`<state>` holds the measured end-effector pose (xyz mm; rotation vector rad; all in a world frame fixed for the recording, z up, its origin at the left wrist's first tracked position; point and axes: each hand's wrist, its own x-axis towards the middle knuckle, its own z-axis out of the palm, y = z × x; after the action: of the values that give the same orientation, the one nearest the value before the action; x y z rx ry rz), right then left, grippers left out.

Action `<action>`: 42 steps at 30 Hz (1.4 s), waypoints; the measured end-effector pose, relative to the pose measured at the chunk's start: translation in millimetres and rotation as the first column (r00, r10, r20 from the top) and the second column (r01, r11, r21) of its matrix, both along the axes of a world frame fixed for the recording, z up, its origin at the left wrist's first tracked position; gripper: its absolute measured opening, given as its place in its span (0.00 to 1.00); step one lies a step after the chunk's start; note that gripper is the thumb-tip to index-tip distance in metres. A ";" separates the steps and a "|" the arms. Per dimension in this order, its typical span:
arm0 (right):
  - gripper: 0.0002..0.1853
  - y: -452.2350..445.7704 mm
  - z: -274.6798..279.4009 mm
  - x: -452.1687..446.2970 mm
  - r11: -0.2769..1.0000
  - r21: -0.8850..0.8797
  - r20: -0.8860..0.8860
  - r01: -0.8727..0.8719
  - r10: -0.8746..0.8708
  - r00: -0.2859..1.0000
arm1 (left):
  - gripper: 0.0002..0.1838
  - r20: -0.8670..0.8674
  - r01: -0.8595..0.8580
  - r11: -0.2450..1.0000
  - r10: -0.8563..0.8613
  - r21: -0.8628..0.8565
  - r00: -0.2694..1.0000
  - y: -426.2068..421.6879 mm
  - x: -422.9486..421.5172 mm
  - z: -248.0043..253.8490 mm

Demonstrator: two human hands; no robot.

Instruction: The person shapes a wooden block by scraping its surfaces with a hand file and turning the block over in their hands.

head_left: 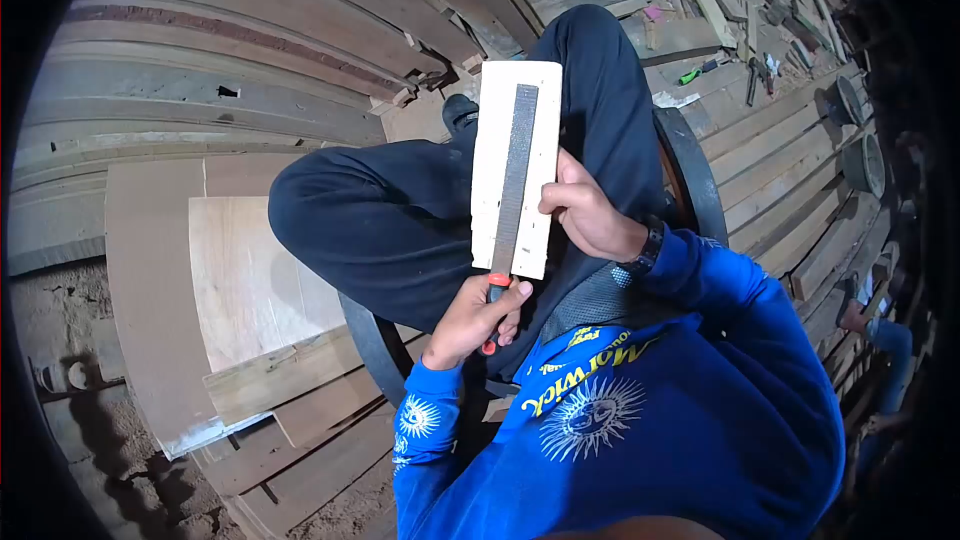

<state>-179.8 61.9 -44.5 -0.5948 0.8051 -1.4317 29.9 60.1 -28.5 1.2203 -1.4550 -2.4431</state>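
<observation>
A pale, narrow wooden board [490, 180] stands out over my lap between my legs. Along its face lies a long dark rasp [518, 165] with a black and red handle. My left hand [475, 322] is closed around that handle at the near end of the board. On the board's right edge, my right hand [588, 212] grips with the thumb on the face; its other fingers are partly hidden. Small dark marks dot the board.
Plywood sheets [255, 270] and planks lie on the left. A green-handled tool [698, 72] and pliers-like tools [770, 70] rest on slats at upper right, near scrap wood [710, 10]. Another person's arm [890, 350] shows at far right. A dark curved rim [690, 170] surrounds my seat.
</observation>
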 end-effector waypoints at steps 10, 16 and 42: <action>0.33 -7.1 8.6 -17.6 0.995 -0.023 0.055 0.100 -0.099 0.994 | 0.18 -0.015 -0.021 1.000 0.021 -0.019 1.000 0.2 -1.7 -1.3; 0.34 -4.5 1.1 -9.8 0.999 -0.040 0.037 0.016 -0.014 0.999 | 0.18 -0.003 -0.002 1.000 0.002 -0.020 1.000 -2.0 -1.3 0.6; 0.36 1.2 3.1 -1.0 0.999 -0.007 -0.004 -0.032 0.032 0.999 | 0.17 -0.004 -0.009 1.000 0.008 -0.014 1.000 1.2 0.4 -3.5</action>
<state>-180.9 63.1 -41.3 -0.6139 0.7907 -1.4046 30.3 61.2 -32.0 1.2162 -1.4599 -2.4247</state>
